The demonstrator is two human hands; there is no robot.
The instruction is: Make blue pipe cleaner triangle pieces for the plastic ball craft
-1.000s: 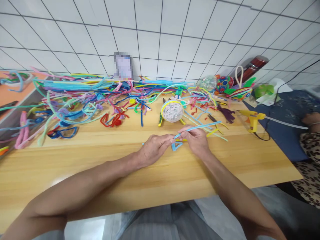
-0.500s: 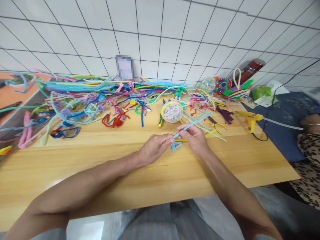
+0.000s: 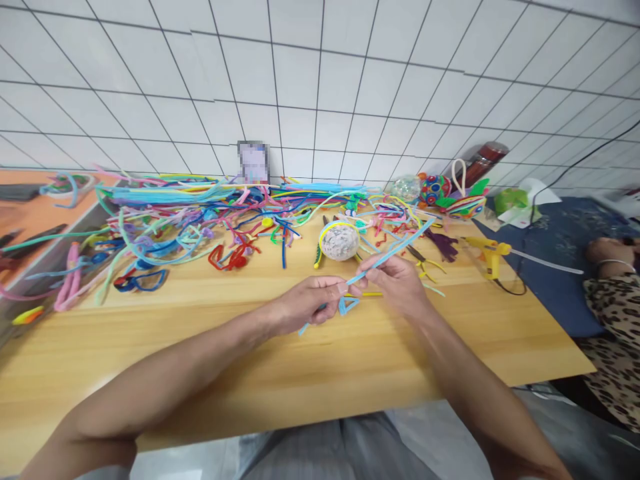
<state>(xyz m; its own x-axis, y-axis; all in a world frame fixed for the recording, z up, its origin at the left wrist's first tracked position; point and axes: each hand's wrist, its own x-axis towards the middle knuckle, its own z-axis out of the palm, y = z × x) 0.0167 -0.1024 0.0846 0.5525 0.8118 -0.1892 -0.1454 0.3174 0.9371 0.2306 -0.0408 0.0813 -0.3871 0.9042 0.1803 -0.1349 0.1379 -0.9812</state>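
A light blue pipe cleaner point(image 3: 400, 249) runs slantwise through both hands above the table. My left hand point(image 3: 313, 301) is closed around its lower part, and a short end sticks out below the fist. Thumb and fingers of my right hand point(image 3: 395, 280) pinch it farther up, close beside the left. Just under the hands lies a blue pipe cleaner bent into a triangle point(image 3: 349, 306), near a yellow strip point(image 3: 371, 294). Beyond them sits a whitish speckled ball point(image 3: 340, 241) with a yellow pipe cleaner around its top.
Heaps of coloured pipe cleaners point(image 3: 165, 233) line the wall. Pliers point(image 3: 423, 260), a yellow hot glue gun point(image 3: 490, 253) and a dark red flask point(image 3: 483, 167) are at right. Another person's hand point(image 3: 610, 253) rests at the far right. An orange tray point(image 3: 75, 213) stands left.
The blue pipe cleaner has slid down through my left hand, so an end now shows below it. My head view has tilted up slightly.
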